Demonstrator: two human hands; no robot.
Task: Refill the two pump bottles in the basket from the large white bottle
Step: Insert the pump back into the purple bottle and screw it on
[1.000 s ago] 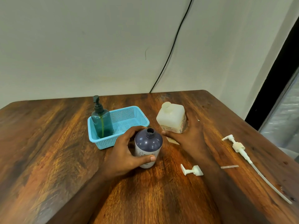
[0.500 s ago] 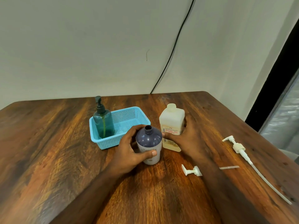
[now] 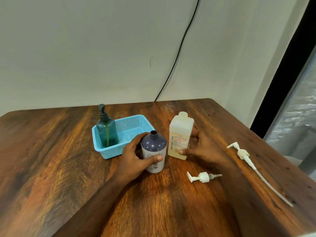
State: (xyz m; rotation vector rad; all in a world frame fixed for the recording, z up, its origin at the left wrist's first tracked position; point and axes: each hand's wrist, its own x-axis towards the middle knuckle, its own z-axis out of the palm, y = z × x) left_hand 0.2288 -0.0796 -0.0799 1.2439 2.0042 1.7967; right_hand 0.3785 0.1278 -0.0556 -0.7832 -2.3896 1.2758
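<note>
A purple-topped bottle (image 3: 154, 151) with its neck uncapped stands upright on the wooden table (image 3: 51, 168), and my left hand (image 3: 135, 158) grips it round the body. Just to its right the large white bottle (image 3: 180, 135) stands upright, also uncapped; my right hand (image 3: 200, 147) holds it, thumb on the front near its base and fingers behind. A teal pump bottle (image 3: 106, 130) with its pump on stands in the left end of the blue basket (image 3: 130, 124). A short white pump head (image 3: 202, 177) lies in front of the bottles.
A long white pump with a dip tube (image 3: 248, 161) lies at the right, close to the table's right edge. A black cable (image 3: 181, 47) runs down the wall behind the table. A dark door frame stands at far right.
The large white bottle, tilted a second ago, now stands upright on the table under my right hand. My left hand has stayed round the purple-topped bottle.
</note>
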